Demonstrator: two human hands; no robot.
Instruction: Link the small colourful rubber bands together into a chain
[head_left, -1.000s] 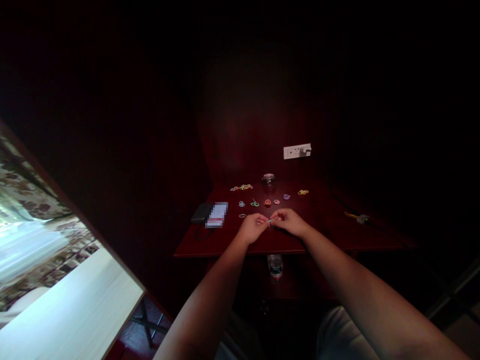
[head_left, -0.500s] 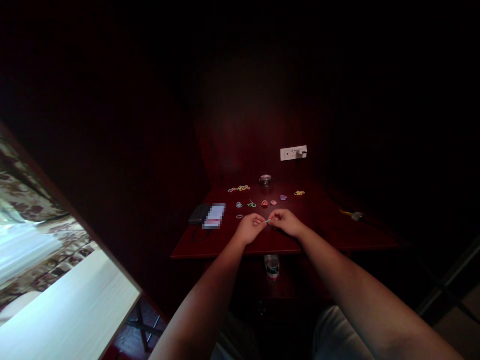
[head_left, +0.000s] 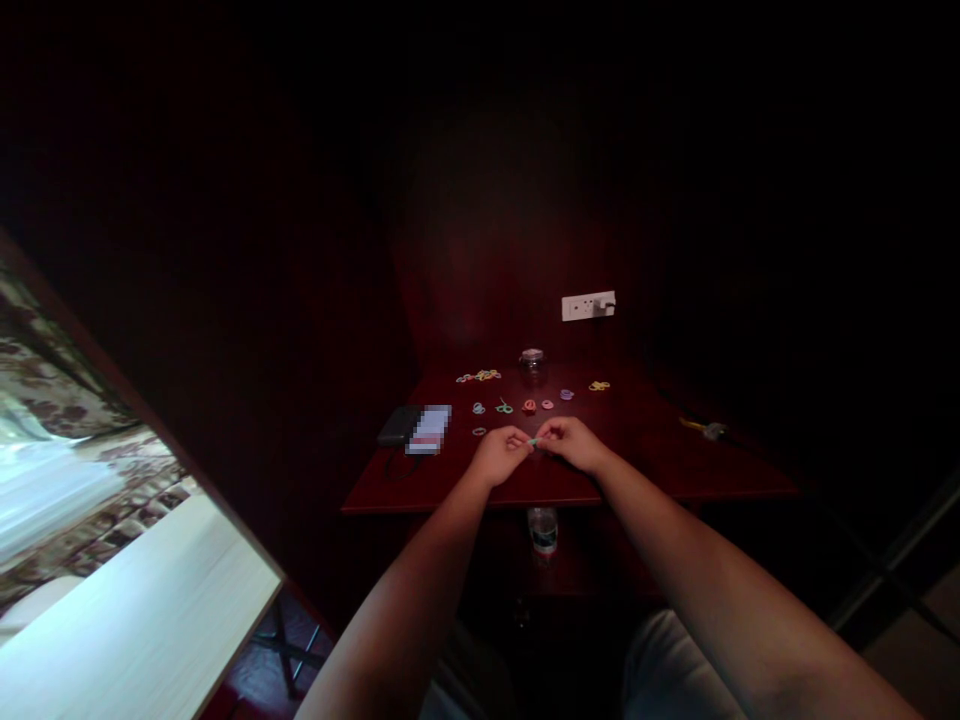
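Note:
My left hand (head_left: pixel 504 454) and my right hand (head_left: pixel 570 442) meet above the front of the dark red table (head_left: pixel 645 470). Between their pinched fingertips is a small green hair tie (head_left: pixel 533 442), partly hidden by the fingers. Just beyond the hands lie little groups of hair ties sorted by colour: blue (head_left: pixel 478 408), green (head_left: pixel 504 408), orange (head_left: pixel 529 406), pink (head_left: pixel 547 405), purple (head_left: pixel 567 395) and yellow (head_left: pixel 599 386). A single pale tie (head_left: pixel 479 432) rests left of my left hand. Farther back is a mixed-colour pile (head_left: pixel 480 376).
A lidded clear jar (head_left: pixel 532 364) stands at the back, below a wall socket (head_left: pixel 588 306) with a plug. On the left lie a phone (head_left: pixel 429 430) and a black box-like item (head_left: pixel 397 427). A yellow-ended cable (head_left: pixel 703 429) is at right. A bottle (head_left: pixel 543 530) stands under the tabletop.
Both hands stay in nearly the same place, still pinching. The green hair tie between the fingertips looks slightly more bunched up. The objects on the table have not moved.

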